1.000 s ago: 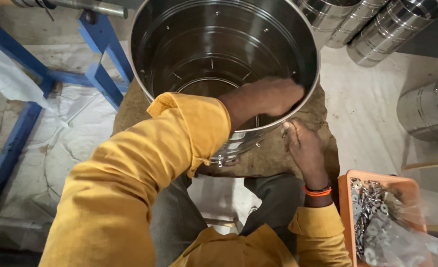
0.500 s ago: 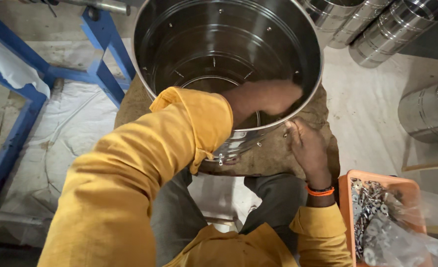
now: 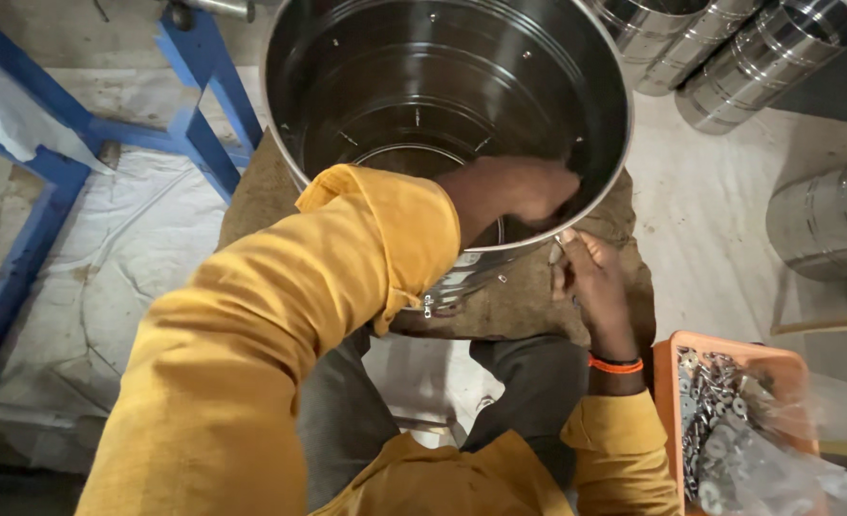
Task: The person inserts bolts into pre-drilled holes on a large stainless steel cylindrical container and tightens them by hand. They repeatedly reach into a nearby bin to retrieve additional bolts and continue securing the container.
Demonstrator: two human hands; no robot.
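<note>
A large shiny steel drum [image 3: 366, 105] lies tilted toward me with its open mouth up. My left hand [image 3: 519, 191] reaches over the rim and presses against the inside of the near wall, fingers closed; what it holds, if anything, is hidden. My right hand [image 3: 590, 277] is outside the drum, just under the rim, pinching a small metal piece against the wall. It wears an orange wristband [image 3: 614, 364]. Both arms are in yellow sleeves.
An orange tray [image 3: 667, 382] of small metal washers and fasteners, partly in a plastic bag, sits at lower right. More steel drums [image 3: 758, 57] lie at upper right. A blue metal frame [image 3: 194, 105] stands at left. Brown sacking [image 3: 519, 306] lies under the drum.
Both hands stay at the same spot on the drum's near rim. The view has shifted slightly; nothing else has visibly moved.
</note>
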